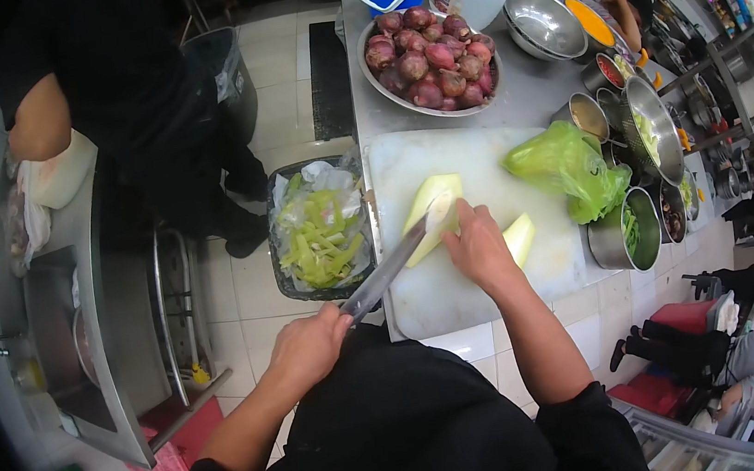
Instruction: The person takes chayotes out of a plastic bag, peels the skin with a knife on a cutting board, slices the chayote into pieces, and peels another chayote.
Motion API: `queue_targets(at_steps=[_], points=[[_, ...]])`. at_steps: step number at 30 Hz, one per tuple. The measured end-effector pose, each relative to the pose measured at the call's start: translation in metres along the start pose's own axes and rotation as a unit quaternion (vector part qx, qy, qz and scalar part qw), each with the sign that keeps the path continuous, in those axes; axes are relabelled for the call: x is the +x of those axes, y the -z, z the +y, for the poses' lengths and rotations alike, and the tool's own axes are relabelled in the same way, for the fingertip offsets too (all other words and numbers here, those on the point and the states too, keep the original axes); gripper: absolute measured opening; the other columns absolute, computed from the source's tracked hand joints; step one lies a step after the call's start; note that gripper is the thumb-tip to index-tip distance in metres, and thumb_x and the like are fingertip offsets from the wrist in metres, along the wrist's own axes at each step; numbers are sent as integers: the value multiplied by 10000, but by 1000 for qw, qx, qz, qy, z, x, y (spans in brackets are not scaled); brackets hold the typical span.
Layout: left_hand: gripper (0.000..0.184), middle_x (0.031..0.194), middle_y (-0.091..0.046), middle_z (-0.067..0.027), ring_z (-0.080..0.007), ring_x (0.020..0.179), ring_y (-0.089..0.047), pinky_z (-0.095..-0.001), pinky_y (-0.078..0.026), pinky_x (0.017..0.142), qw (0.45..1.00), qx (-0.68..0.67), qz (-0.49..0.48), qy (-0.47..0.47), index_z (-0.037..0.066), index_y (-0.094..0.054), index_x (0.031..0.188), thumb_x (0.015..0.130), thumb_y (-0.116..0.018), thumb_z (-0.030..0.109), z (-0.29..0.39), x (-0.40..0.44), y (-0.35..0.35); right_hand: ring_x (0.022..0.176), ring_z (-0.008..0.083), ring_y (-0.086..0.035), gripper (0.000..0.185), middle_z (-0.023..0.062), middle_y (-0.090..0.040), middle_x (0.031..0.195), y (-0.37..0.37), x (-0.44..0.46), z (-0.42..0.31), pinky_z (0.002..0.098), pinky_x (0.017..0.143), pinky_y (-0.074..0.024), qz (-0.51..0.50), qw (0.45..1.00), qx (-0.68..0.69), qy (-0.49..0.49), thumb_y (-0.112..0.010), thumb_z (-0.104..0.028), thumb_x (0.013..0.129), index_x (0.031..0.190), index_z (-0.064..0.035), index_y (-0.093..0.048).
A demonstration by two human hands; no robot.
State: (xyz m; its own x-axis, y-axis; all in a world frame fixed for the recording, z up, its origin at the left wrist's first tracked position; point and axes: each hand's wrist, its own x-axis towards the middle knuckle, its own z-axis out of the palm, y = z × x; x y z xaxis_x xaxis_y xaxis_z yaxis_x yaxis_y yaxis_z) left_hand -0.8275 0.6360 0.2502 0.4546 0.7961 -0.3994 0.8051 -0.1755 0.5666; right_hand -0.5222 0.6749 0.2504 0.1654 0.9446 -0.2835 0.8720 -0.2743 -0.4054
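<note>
My left hand (308,347) is closed around the handle of a long knife (386,276). The blade slants up and right, and its tip meets the pale middle of a peeled, light-green vegetable piece (428,194), perhaps a halved green papaya or gourd. My right hand (481,247) grips that piece by its lower right side, fingers close to the blade tip. Both are over a white cutting board (541,287). A second pale piece (519,240) lies right beside my right hand, partly hidden by it. Farther right on the board sits a green plastic bag (569,167).
A bowl of red onions (431,57) stands behind the board. Metal pots (626,230) and an empty steel bowl (545,23) line the right side. Below the table's left edge is a lined bin (319,233) of peelings. Another person (148,103) stands at left near a sink (54,300).
</note>
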Motion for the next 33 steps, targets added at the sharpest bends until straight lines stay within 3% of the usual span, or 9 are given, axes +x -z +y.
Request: queue_targets(at_steps=[2,6,8,12,18,23,27,33], points=[[343,790,-699,-222,-467,735,-670,-545,-534,677,999,40,23,5,40,-553,989,1051,-541,377,8,-4,7,1076,484,-640,768,279,-541,1254,1,0,-4,494,909,-555,47,999,20,1,-737,-125,908,1522,66,-317],[280,756,-688,-156,-407,672,-675,-506,-540,616,990,113,76,-27,65,-572,946,1038,-575,330,9,-8,10,1045,436,-651,623,240,-517,1316,-2,7,-2,477,890,-557,124,985,28,119,-776,-123,881,1434,6,-521],[258,734,-672,-132,-379,644,-671,-486,-540,586,977,152,135,-68,75,-573,910,1024,-600,305,5,-12,10,1023,419,-660,619,219,-526,1312,-6,12,3,472,880,-563,120,984,19,131,-778,-116,874,1438,-35,-537],[246,710,-648,-105,-347,610,-660,-460,-535,557,974,148,144,-94,82,-566,876,1005,-627,284,1,-11,18,968,401,-678,531,200,-540,1305,-4,12,5,477,840,-576,123,982,16,144,-790,-109,857,1353,-78,-602],[246,727,-667,-125,-368,677,-675,-481,-539,610,985,113,111,-74,80,-573,899,1002,-635,295,-4,-16,28,915,383,-700,279,178,-564,1272,-11,7,13,483,789,-590,129,982,19,135,-780,-120,861,1091,-37,-645],[261,731,-682,-172,-420,725,-678,-534,-527,659,993,75,88,5,63,-590,915,996,-654,302,-3,-26,37,947,392,-686,217,188,-573,1235,-7,1,14,482,794,-583,123,979,22,162,-768,-102,855,1019,-18,-652],[263,733,-688,-162,-416,739,-680,-533,-525,662,995,75,67,-4,83,-564,945,1025,-596,332,-5,-18,26,961,397,-670,169,192,-585,1204,-8,-5,14,480,774,-574,117,974,44,191,-745,-85,852,973,-11,-652],[272,732,-685,-170,-422,737,-679,-534,-527,659,996,53,65,-9,83,-559,964,1031,-585,345,-2,-10,20,766,389,-663,128,163,-635,903,-11,-1,-3,484,674,-552,138,973,-11,182,-728,-91,846,936,-35,-657]])
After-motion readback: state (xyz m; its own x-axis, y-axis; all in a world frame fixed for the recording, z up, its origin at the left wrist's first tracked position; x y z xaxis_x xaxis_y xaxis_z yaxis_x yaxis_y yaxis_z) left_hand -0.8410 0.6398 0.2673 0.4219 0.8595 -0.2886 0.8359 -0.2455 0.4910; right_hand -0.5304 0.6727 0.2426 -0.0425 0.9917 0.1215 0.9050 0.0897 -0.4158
